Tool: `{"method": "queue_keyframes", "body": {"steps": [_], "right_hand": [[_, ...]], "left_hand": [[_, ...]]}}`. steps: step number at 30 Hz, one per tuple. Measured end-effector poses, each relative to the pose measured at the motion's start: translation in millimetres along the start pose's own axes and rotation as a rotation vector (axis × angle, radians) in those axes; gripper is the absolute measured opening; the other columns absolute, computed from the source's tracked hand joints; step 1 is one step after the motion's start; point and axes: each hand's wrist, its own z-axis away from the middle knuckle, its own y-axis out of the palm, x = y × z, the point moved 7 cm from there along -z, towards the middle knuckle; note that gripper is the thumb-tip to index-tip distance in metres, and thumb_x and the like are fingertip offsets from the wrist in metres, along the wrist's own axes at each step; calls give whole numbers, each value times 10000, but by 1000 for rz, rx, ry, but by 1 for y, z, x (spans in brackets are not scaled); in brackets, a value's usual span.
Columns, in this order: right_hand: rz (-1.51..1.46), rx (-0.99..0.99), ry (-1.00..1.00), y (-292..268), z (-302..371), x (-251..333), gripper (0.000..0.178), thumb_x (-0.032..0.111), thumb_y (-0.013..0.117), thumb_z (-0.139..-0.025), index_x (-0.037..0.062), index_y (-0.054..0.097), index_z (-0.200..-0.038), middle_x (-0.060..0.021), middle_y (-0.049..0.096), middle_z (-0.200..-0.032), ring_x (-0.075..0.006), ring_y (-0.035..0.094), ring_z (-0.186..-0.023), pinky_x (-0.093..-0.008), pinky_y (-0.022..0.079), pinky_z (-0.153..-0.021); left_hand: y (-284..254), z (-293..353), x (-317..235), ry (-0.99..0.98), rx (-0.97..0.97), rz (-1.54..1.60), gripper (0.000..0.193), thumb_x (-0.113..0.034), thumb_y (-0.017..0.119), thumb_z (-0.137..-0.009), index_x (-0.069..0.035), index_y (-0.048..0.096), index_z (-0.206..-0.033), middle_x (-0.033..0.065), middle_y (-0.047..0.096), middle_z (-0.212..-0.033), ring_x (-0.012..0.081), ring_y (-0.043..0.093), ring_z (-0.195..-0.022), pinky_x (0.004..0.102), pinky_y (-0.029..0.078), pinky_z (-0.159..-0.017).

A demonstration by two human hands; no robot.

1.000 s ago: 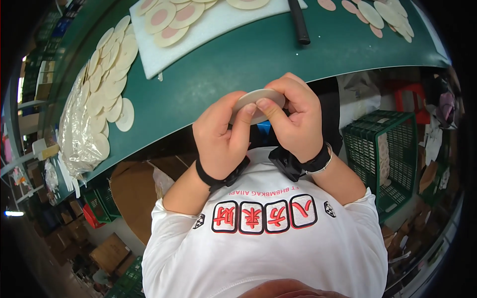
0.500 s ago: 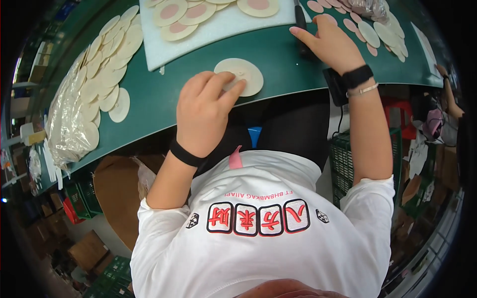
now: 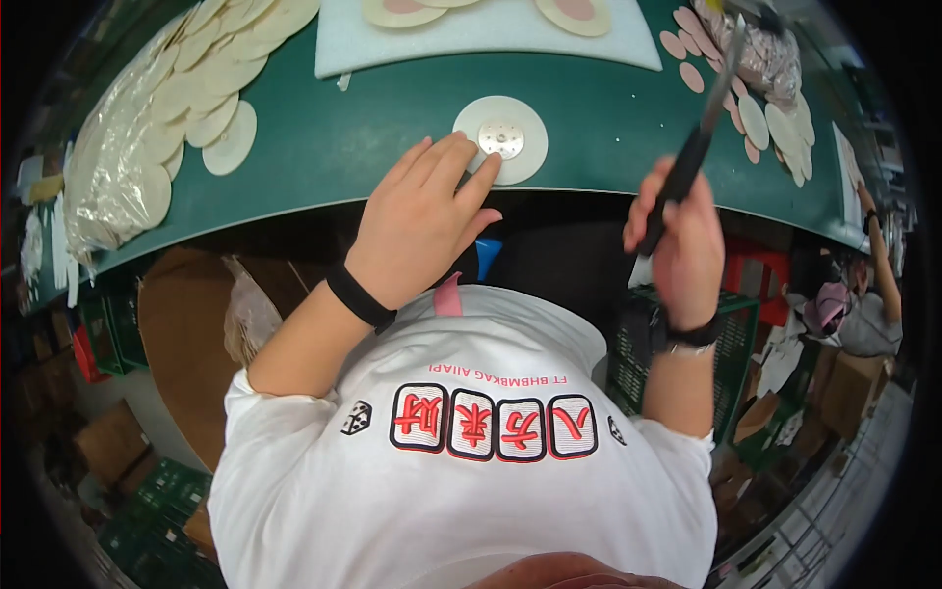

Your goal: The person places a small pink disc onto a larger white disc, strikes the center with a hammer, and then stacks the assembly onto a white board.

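Note:
A cream round disc (image 3: 530, 162) lies flat near the table's front edge, with a small silvery perforated metal plate (image 3: 502, 139) at its middle. My left hand (image 3: 410, 218) reaches over its left side, fingers stretched out; the index fingertip touches the rim of the plate and other fingertips are on or beside the disc. Raised to the right, my right hand (image 3: 692, 250) is wrapped round the black grip of a hammer (image 3: 685, 165). Its metal shaft points up and away, and its dark head is smeared by motion.
The green table (image 3: 392, 108) bears a white foam board (image 3: 481, 44) with pink-centred discs. At left, cream discs (image 3: 211, 98) spill from a clear plastic bag (image 3: 113, 182). Small pink discs (image 3: 692, 77) and another bag (image 3: 770, 64) lie at far right. A person (image 3: 873, 304) is beyond.
My right hand has lifted the hammer off the table and brought it nearer to me. A metal plate now shows on the disc. My left fingers have moved from a bent hold to a flatter reach.

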Motion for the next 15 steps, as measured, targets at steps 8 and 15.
{"method": "queue_keyframes", "body": {"steps": [8, 15], "right_hand": [[800, 76, 132, -2, 73, -22, 195, 187, 505, -1055, 15, 548, -1134, -25, 557, -799, -118, 493, -624, -277, 409, -546], [1034, 64, -94, 8, 75, -5, 222, 185, 575, -1036, -15, 557, -1131, -144, 592, -708, -289, 582, -581, -363, 457, -558]], "left_hand": [[7, 3, -4, -5, 28, -103, 447, -151, 694, -851, -47, 622, -1280, 103, 595, -1242, 272, 551, -1247, 457, 435, -1073], [12, 7, -2, -49, 17, -128, 472, -54, 645, -845, -80, 620, -1315, 90, 604, -1290, 263, 555, -1265, 458, 427, -1079]]}}
